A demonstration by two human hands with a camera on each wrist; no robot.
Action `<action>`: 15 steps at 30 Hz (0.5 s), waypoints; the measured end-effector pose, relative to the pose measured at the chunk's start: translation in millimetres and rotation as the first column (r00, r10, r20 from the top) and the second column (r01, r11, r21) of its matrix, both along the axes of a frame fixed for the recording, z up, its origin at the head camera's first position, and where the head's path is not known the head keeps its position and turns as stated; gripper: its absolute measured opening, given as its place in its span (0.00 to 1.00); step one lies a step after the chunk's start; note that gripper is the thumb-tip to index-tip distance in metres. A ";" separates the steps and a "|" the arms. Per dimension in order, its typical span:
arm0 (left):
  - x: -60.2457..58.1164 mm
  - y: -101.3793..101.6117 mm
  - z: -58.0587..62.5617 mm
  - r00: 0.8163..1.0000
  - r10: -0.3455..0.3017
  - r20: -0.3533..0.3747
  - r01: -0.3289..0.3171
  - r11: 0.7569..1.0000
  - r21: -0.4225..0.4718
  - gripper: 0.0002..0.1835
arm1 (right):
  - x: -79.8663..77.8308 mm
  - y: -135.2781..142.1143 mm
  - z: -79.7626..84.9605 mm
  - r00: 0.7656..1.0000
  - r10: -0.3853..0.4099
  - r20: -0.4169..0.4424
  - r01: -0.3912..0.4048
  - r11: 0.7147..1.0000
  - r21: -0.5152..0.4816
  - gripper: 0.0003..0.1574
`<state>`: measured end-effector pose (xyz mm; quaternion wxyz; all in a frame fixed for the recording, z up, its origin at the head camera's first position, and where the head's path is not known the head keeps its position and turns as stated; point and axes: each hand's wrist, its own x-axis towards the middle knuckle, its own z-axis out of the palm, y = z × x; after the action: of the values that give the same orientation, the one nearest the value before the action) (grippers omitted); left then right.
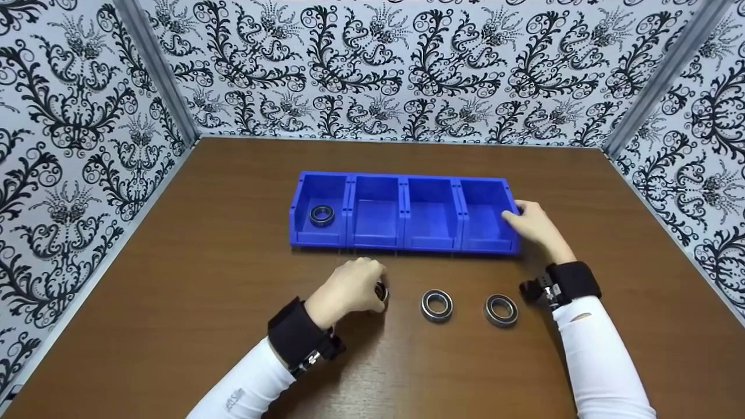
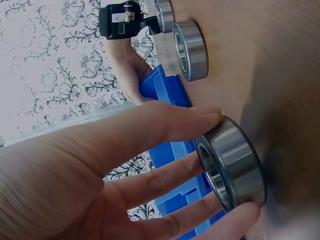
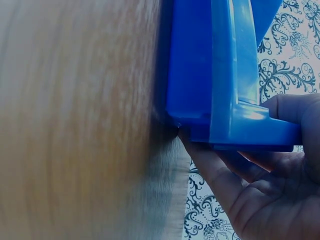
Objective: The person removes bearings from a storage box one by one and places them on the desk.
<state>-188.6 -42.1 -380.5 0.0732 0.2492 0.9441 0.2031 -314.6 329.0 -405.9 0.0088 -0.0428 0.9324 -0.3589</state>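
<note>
In the head view my left hand [image 1: 351, 286] is over the table in front of the blue bin row. It pinches a steel ball bearing between thumb and fingers; the left wrist view shows that bearing [image 2: 239, 160] tilted on edge, close over the wood. My right hand [image 1: 536, 226] grips the right end wall of the blue four-compartment bin [image 1: 372, 240], thumb at the inside edge and fingers along the outside. One bearing [image 1: 322, 216] lies flat in the leftmost compartment. Two more bearings, a nearer one [image 1: 436, 306] and one farther right [image 1: 500, 309], lie flat on the table.
The brown wooden table [image 1: 192, 291] has patterned panels [image 1: 361, 70] along its back and both sides. Grey metal posts [image 1: 166, 75] stand at the back corners. Dark straps with small cameras sit on both wrists.
</note>
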 end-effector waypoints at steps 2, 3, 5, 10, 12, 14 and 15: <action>0.1 0.2 -1.4 1.000 -0.003 -0.010 0.003 1.000 -0.004 0.12 | 0.4 -0.2 0.1 1.000 -0.001 0.003 0.001 1.000 0.002 0.32; 0.4 0.3 -1.9 1.000 -0.004 -0.011 0.004 1.000 -0.007 0.12 | 0.6 -0.5 0.1 1.000 -0.001 0.004 0.001 1.000 0.001 0.32; 0.6 0.7 -2.8 1.000 -0.004 -0.013 0.004 1.000 -0.016 0.12 | 1.1 -1.4 0.6 1.000 -0.004 0.005 0.004 1.000 0.004 0.32; 1.5 1.1 -3.7 1.000 -0.010 0.003 0.010 1.000 -0.018 0.12 | 2.0 -2.9 2.2 1.000 -0.010 0.011 0.010 1.000 0.003 0.32; 1.6 1.2 -3.5 1.000 -0.014 0.008 0.014 1.000 -0.011 0.12 | 2.2 -2.6 2.5 1.000 -0.013 0.011 0.013 1.000 0.007 0.32; 1.7 1.3 -3.1 1.000 -0.015 0.008 0.015 1.000 -0.013 0.12 | 2.1 -2.2 2.5 1.000 -0.014 0.011 0.014 1.000 0.011 0.32; 1.7 1.4 -3.0 1.000 -0.016 0.009 0.016 1.000 -0.013 0.11 | 2.0 -2.2 2.4 1.000 -0.014 0.011 0.014 1.000 0.013 0.32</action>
<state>-186.8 -40.7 -383.5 0.0808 0.2552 0.9430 0.1977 -312.5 326.8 -403.5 0.0118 -0.0342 0.9348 -0.3532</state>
